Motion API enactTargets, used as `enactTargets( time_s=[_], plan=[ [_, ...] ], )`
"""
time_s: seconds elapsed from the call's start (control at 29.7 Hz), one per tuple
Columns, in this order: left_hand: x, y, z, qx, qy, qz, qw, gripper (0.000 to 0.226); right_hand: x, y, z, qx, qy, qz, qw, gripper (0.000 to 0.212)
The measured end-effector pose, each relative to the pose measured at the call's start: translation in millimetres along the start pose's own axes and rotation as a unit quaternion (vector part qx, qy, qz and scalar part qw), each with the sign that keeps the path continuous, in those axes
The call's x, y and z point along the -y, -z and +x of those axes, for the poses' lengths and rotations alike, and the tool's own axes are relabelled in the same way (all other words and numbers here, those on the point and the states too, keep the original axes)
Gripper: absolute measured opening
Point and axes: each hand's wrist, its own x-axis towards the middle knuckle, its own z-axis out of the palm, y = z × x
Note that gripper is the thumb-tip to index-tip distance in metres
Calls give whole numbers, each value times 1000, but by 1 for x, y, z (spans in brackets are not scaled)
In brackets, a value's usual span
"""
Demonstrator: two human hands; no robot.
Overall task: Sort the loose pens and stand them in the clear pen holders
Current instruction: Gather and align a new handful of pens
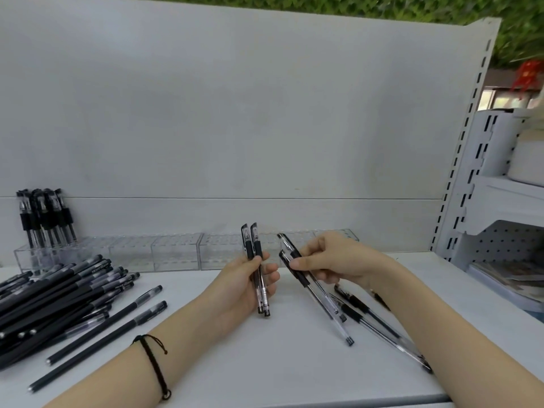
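Note:
My left hand (250, 282) grips two clear-barrelled black-capped pens (255, 260) upright, caps up. My right hand (332, 260) grips two more clear pens (316, 290), slanted with their caps up-left. Under my right forearm lie a few loose clear pens (371, 322) on the shelf. A pile of matte black pens (59, 298) lies at the left. Along the back wall runs a row of clear pen holders (173, 251). The leftmost holder (32, 254) has several clear pens (44, 216) standing in it.
The white shelf surface (235, 363) ends in a front edge near the bottom. A white back panel (235, 113) rises behind the holders. At the right stand a slotted shelf upright (462, 160) and a neighbouring shelf unit (509, 201).

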Motion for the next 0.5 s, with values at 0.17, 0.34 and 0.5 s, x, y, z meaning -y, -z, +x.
enactTargets(
  time_s=[0.17,0.34,0.5],
  plan=[
    [2,-4,-5,49,39,40,997,21,-2,-5,7,-6,17,118,993,29],
    [6,-14,-16,130,75,71,986,35,-7,-14,20,-68,11,177,982,15],
    [8,-15,-15,108,76,59,989,21,-7,-15,19,-97,31,112,989,18]
  ],
)
